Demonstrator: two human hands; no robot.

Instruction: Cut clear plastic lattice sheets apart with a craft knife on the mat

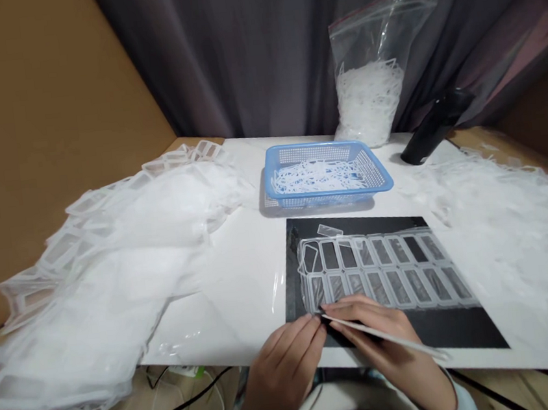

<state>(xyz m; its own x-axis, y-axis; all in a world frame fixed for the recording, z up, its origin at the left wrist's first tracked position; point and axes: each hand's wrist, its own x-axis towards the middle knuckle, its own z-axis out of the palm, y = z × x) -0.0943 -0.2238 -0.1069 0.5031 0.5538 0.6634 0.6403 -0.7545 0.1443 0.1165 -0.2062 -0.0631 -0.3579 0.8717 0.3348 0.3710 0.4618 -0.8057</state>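
A translucent white plastic sheet of rectangular frames [383,270] lies on a black mat [463,325] on the white table. My left hand [284,367] rests at the sheet's near left corner, fingers together and pressing the edge. My right hand [381,344] is closed on a thin white stick-like tool [386,335] whose tip meets the sheet's near left corner. One loose small frame piece [329,230] lies above the sheet.
A blue basket [381,177] with white plastic strips stands behind the mat. A clear zip bag [373,83] of white scraps leans on the dark curtain. A black object [435,126] lies beside it. Piles of white frame sheets [113,261] cover the left; white scraps [510,219] cover the right.
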